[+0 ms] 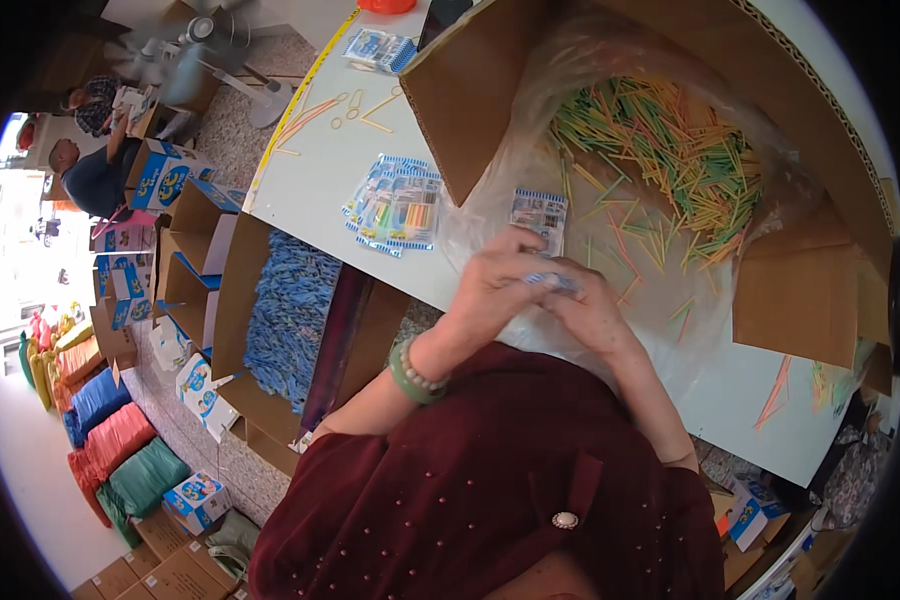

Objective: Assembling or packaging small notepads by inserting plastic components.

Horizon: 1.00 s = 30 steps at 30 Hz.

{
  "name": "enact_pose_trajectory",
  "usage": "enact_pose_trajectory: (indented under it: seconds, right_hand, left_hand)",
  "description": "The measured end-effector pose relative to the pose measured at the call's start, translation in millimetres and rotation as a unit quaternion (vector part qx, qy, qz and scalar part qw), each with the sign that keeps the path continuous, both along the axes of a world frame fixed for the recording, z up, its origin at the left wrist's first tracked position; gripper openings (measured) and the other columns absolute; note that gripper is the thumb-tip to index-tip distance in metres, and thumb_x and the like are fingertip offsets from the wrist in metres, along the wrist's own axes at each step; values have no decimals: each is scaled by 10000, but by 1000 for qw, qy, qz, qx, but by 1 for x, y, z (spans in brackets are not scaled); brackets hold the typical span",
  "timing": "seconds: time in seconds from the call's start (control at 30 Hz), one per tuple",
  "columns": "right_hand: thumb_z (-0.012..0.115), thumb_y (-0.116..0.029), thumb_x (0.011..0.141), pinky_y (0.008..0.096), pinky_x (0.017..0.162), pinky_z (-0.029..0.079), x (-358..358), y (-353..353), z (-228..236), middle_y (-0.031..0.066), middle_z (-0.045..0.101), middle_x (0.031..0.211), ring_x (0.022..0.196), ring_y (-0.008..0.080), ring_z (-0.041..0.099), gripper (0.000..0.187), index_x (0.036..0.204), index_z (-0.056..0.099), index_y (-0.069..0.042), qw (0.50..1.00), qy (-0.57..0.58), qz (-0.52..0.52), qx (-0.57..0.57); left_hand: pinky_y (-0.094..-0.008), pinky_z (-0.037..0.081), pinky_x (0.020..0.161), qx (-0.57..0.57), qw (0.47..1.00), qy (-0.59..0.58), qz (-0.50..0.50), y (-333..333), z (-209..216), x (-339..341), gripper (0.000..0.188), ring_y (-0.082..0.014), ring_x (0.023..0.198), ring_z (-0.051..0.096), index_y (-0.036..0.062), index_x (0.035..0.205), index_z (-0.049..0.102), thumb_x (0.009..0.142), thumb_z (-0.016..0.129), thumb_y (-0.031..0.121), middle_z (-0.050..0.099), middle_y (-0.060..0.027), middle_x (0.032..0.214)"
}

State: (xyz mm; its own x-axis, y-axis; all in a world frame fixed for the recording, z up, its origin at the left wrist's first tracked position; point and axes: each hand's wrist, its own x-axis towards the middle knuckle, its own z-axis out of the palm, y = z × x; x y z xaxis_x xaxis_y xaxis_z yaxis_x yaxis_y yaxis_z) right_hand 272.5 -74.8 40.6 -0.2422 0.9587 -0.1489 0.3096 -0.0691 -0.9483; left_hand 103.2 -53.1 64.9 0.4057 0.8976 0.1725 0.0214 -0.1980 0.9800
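My left hand (495,275) and my right hand (588,308) meet above the table's near edge, both with fingers closed on a small blue-and-white plastic packet (548,281). Most of that packet is hidden by my fingers. Just beyond my hands lies a flat blue-edged packet (540,212) with a see-through front. Farther left is a loose pile of similar packets (395,207), some showing coloured sticks inside. To the right, a heap of thin green, yellow and pink sticks (670,165) rests on a clear plastic liner (515,150) spilling from an open cardboard box.
The cardboard box's flaps (475,100) (795,300) stand around the sticks. Rubber bands (354,100) and loose sticks lie at the table's far left. Below the left edge, a carton holds many blue packets (292,320). Two people (98,178) sit farther off near a fan (195,75).
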Motion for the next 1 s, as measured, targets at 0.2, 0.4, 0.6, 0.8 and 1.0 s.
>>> enact_pose_trajectory:
  seconds: [0.2,0.4,0.6,0.8,1.0]
  right_hand:
    - [585,-176,815,379,766,473,-22,-1,10,124,619,1005,911,289,598,229,997,597,-37,993,-27,116,7]
    - [617,-171,791,368,822,473,19,-3,-2,103,604,987,921,288,581,247,1012,602,-62,948,-274,-61,148]
    - [688,-345,736,424,1101,223,73,-20,4,129,304,1429,1331,312,253,825,1393,289,-44,873,-481,-78,9]
    - [714,-351,706,435,1077,260,93,-6,-21,167,350,1387,1296,329,303,855,1381,304,-25,841,-510,-159,84]
    - [715,-319,713,458,893,394,73,27,-41,137,512,1145,1078,337,471,546,1149,536,-42,835,-491,-185,166]
  left_hand:
    - [-282,422,731,33,957,200,207,11,-12,-71,48,-187,804,545,1,838,626,798,604,13,571,-78,842]
    - [-406,429,683,274,781,512,229,71,-55,-106,90,-307,785,540,95,857,635,780,649,138,538,-103,798]
    - [-396,421,668,364,755,419,349,56,-41,-82,103,-293,745,547,53,886,635,794,643,99,584,-98,831]
    - [-394,447,699,359,879,296,-100,-4,-19,8,154,-269,778,534,55,823,576,672,604,38,517,-90,824]
    - [-397,441,720,350,818,450,-75,0,-46,50,275,-281,828,558,45,983,594,710,562,59,559,-93,899]
